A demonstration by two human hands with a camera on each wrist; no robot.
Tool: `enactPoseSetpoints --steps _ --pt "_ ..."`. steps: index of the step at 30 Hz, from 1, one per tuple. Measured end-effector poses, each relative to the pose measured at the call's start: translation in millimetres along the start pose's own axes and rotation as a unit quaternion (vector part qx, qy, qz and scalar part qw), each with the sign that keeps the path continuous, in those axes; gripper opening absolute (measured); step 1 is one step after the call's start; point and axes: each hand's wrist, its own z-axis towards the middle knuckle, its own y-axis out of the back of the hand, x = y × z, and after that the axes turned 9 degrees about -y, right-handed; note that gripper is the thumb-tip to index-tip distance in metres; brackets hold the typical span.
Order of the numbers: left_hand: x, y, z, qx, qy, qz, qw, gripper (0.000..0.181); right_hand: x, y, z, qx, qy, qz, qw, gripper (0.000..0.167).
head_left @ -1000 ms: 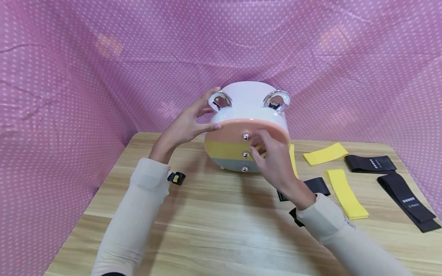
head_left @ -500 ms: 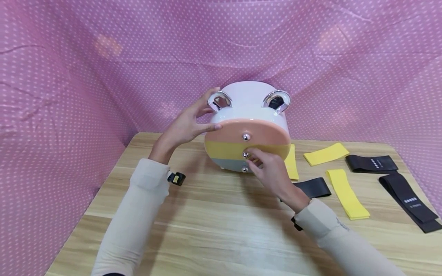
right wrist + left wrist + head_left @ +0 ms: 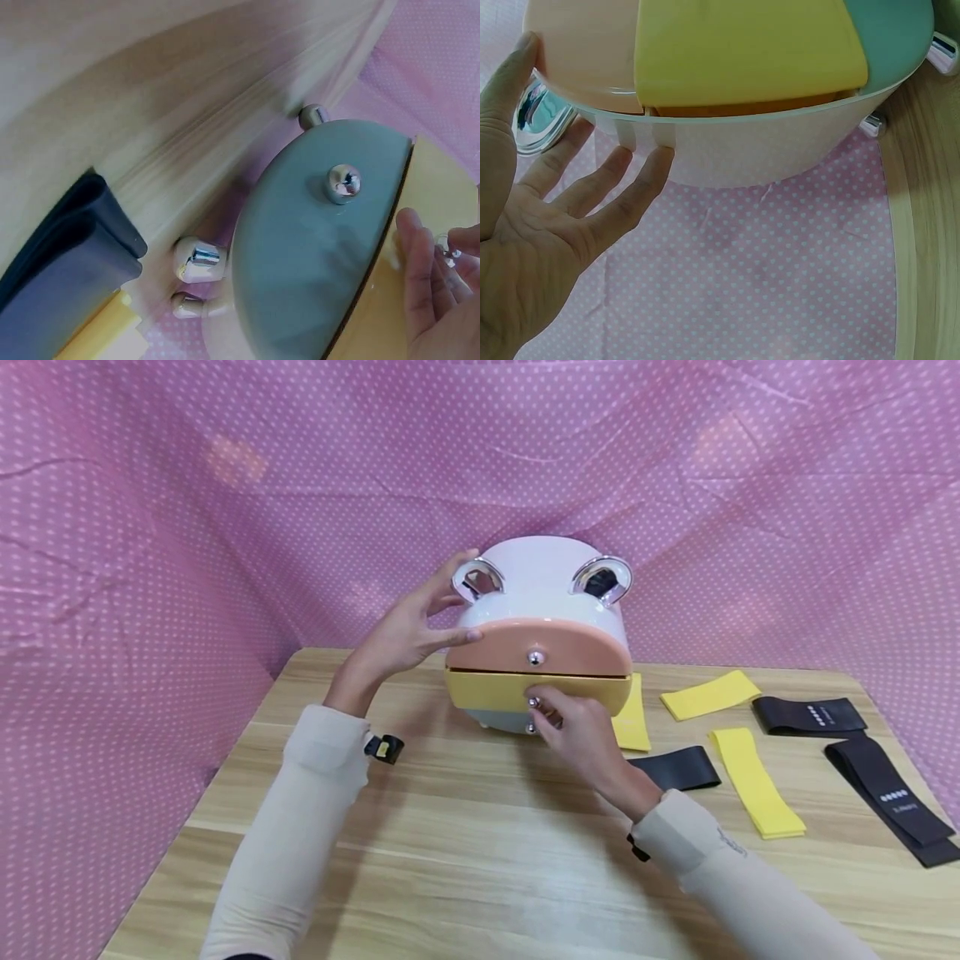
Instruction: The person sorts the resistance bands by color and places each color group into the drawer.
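A white rounded box with two silver ear-shaped rings has three stacked drawer fronts. The orange top drawer and the grey-green bottom drawer sit closed. The yellow middle drawer stands slightly out, a narrow gap above it; the left wrist view shows it protruding too. My left hand holds the box's left side, thumb on the orange front's edge and fingers against the white wall. My right hand pinches the yellow drawer's silver knob.
On the wooden table, right of the box, lie yellow bands and black bands. Another yellow band and black band lie near my right forearm. Pink dotted cloth hangs behind and at both sides.
My right hand has moved down from beside the top knob to the middle knob and gripped it. The yellow drawer has come slightly forward. My left hand has stayed in place.
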Motion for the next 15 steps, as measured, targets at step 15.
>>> enactPoseSetpoints --steps 15 --pt "-3.1 0.3 0.3 0.003 0.001 -0.003 1.0000 0.098 23 11 -44.8 -0.002 0.073 -0.006 0.9973 0.020"
